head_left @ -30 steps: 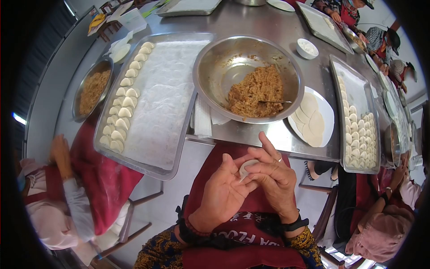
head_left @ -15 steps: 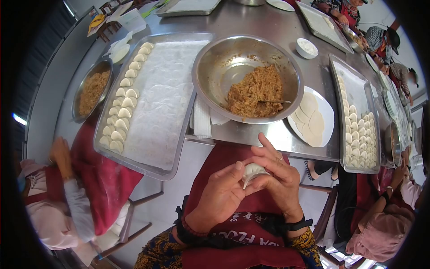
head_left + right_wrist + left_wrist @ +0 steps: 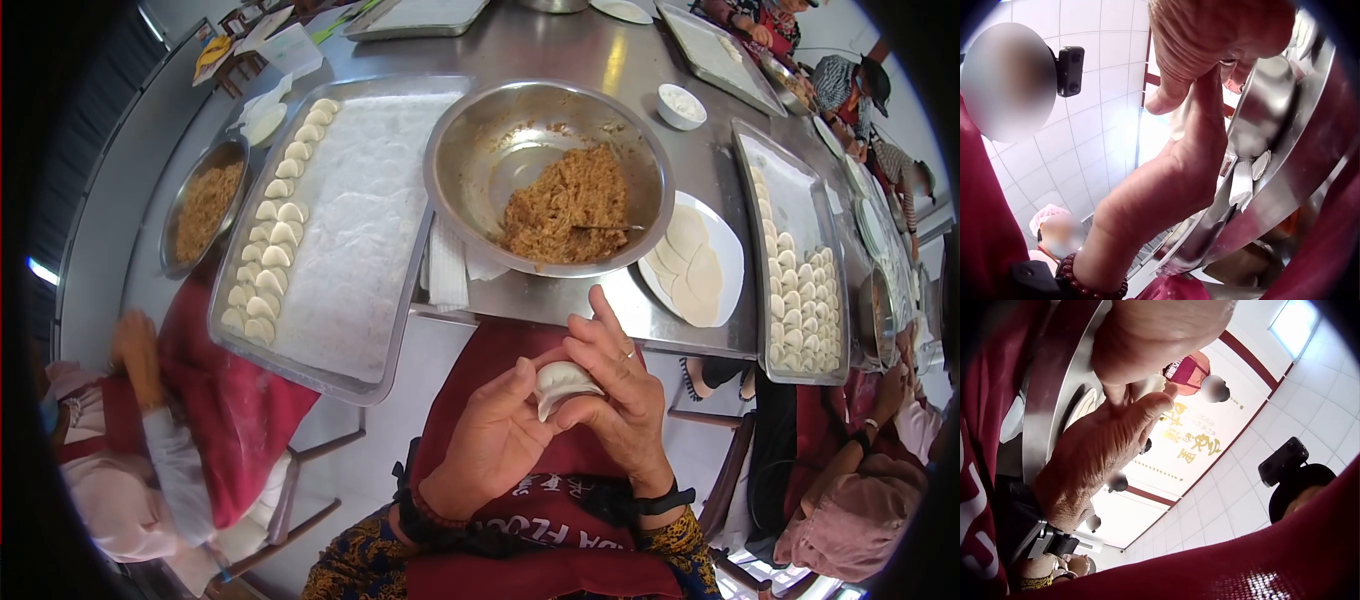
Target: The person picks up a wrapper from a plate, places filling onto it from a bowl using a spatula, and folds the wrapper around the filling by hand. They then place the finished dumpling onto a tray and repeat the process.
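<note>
A pale dumpling (image 3: pixel 563 386) with a pleated edge is held between both hands in front of the apron. My left hand (image 3: pixel 488 428) pinches its left end, thumb in front and fingers partly hidden behind it. My right hand (image 3: pixel 627 408) grips the right side, thumb along the lower edge and fingers over the back, one finger raised. In the left wrist view only a bit of the dumpling (image 3: pixel 1149 385) shows between the fingers. Ahead on the table stands a steel bowl (image 3: pixel 480 190) of brown filling (image 3: pixel 570 205) with a utensil handle sticking out.
A floured tray (image 3: pixel 370 170) at left carries rows of folded dumplings (image 3: pixel 268 255). Round wrappers (image 3: pixel 690 265) lie on a white plate (image 3: pixel 728 295) at right, before another dumpling tray (image 3: pixel 815 215). A small white bowl (image 3: pixel 682 106) stands farther back. People sit on both sides.
The dumpling has turned between my hands from nearly edge-on and mostly covered to showing its pleated face. The left thumb and right fingers have shifted along it; the trays and bowl stay put.
</note>
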A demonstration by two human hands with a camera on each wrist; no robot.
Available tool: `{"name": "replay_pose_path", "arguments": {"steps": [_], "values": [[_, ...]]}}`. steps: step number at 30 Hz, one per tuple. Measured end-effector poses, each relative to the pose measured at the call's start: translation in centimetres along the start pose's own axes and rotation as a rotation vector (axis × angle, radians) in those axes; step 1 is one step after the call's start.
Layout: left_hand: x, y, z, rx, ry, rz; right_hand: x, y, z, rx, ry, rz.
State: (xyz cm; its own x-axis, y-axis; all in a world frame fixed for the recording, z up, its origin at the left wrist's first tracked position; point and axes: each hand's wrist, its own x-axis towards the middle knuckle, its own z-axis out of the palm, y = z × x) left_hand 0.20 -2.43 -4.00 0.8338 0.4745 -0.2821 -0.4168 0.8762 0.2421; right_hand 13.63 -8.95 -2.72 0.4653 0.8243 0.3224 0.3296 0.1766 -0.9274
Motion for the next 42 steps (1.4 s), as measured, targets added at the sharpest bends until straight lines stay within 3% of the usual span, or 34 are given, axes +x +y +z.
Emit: {"name": "replay_pose_path", "arguments": {"steps": [5, 8, 11, 15, 17, 19, 21, 23, 25, 30, 39, 42], "values": [[0.0, -0.3, -0.1, -0.089, -0.034, -0.012, -0.3, 1.5, -1.0, -0.218, -0.146, -0.246], [0.2, -0.5, -0.6, -0.132, -0.075, -0.016, -0.3, 1.6, -1.3, -0.292, -0.173, -0.274], [0.1, -0.4, -0.7, -0.156, -0.033, -0.010, -0.1, -0.2, -0.4, -0.164, -0.026, -0.130], [0.2, -0.3, -0.3, -0.182, -0.083, 0.003, -0.1, 0.0, -0.7, -0.229, -0.026, -0.145], [0.2, -0.4, -0.2, -0.207, -0.121, 0.004, -0.2, 0.2, -1.0, -0.312, -0.115, -0.252], [0.4, -0.5, -0.6, -0.270, -0.207, 0.005, -0.3, 0.3, -1.0, -0.282, -0.110, -0.225], [0.4, -0.4, -0.5, -0.194, -0.161, 0.011, -0.4, 0.3, -0.8, -0.250, -0.107, -0.202], [0.3, -0.3, -0.2, -0.120, -0.111, 0.021, -0.5, 0.0, -0.5, 0.070, -0.005, -0.056], [0.2, -0.4, 0.1, -0.029, -0.031, 0.034, -0.6, 0.4, -0.7, 0.074, -0.042, -0.069], [0.2, -0.6, 0.5, 0.017, -0.092, 0.034, -0.9, 1.5, -1.1, 0.088, -0.075, -0.086], [0.1, 0.1, 1.7, 0.068, -0.052, 0.029, -0.5, 0.9, -1.5, 0.171, -0.099, 0.044], [0.1, 0.1, 1.4, 0.101, -0.064, -0.005, -0.2, 0.8, -1.7, 0.035, -0.187, -0.020]]}}
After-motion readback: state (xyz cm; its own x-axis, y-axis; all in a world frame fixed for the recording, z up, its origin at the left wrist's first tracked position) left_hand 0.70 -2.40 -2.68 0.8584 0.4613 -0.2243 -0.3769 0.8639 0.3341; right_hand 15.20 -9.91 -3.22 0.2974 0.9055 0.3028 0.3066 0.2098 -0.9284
